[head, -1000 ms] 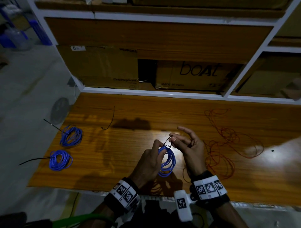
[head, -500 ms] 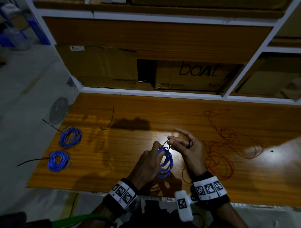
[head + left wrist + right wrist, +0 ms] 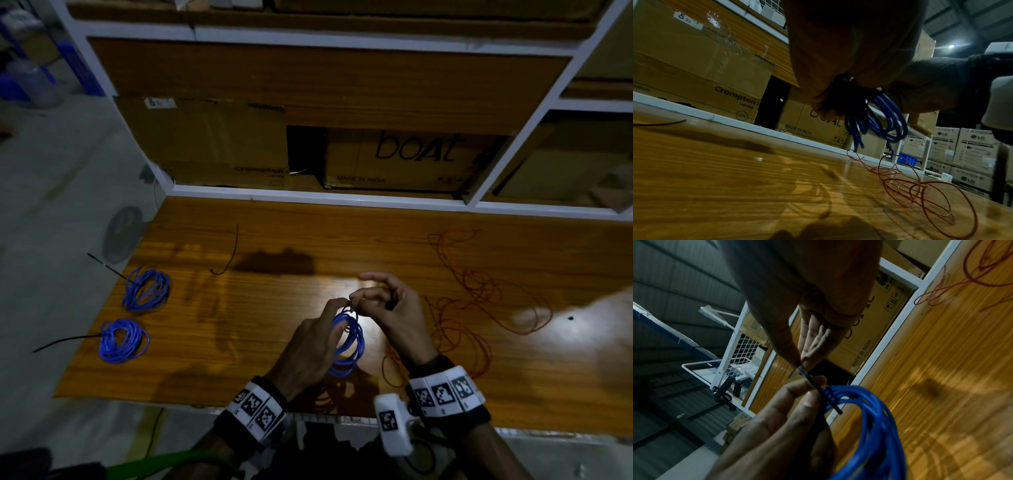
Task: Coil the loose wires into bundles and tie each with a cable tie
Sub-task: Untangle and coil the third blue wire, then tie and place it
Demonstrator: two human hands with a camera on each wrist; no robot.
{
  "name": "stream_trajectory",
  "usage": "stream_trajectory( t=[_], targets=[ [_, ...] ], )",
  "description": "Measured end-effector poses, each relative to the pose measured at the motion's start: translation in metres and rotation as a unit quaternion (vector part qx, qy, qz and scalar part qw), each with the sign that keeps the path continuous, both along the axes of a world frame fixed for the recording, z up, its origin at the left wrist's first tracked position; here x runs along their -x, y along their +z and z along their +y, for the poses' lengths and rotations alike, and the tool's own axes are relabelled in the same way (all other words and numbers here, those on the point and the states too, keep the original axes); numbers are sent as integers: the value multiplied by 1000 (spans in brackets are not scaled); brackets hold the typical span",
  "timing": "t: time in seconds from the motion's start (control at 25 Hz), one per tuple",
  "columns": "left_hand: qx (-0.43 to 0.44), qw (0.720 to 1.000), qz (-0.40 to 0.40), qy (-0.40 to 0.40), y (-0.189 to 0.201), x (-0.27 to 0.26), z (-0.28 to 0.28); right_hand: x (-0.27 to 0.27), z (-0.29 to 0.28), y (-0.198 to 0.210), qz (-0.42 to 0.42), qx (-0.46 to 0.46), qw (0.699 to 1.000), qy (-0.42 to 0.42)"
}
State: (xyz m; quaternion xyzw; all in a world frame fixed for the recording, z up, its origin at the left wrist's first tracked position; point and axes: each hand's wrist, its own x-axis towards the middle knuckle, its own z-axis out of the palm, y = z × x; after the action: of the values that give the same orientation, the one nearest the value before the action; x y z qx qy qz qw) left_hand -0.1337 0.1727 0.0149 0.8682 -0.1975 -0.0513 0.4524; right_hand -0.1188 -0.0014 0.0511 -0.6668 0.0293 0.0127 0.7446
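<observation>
A coil of blue wire hangs just above the wooden table, held by my left hand, whose fingers curl round its top. A black cable tie is wrapped over the coil where I hold it. My right hand pinches the tie's free end between thumb and forefinger, close against the left fingertips. In the left wrist view the coil dangles under my palm. Loose red wire lies tangled on the right of the table.
Two tied blue bundles with black tie tails lie at the table's left edge. A spare black cable tie lies at the back left. Cardboard boxes fill the shelf behind. The red wire spreads near my right wrist.
Both hands have stayed over the same spot. The right hand's pinch has closed in on the left fingertips, and less of the tie's tail shows between them.
</observation>
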Motion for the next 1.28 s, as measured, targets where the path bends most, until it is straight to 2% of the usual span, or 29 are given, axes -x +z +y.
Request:
stream_trajectory(
  t=[0.2,0.4,0.64,0.84,1.04,1.28],
  targets=[
    [68,997,-1,25,0,-3,-2,4,3,-3,6,-23,1000,12],
    [84,995,-31,51,-1,-5,-4,5,5,-3,33,-68,997,-6],
    [72,996,-40,39,-1,-6,-3,6,4,-6,60,-61,996,-11],
    [64,995,-58,49,0,-7,-3,4,2,-7,39,1,999,2],
    [82,993,-61,59,8,-6,-5,4,1,-9,138,-108,984,17],
    [96,991,-48,75,8,-4,-7,5,4,-12,128,-99,987,-5]
  ],
)
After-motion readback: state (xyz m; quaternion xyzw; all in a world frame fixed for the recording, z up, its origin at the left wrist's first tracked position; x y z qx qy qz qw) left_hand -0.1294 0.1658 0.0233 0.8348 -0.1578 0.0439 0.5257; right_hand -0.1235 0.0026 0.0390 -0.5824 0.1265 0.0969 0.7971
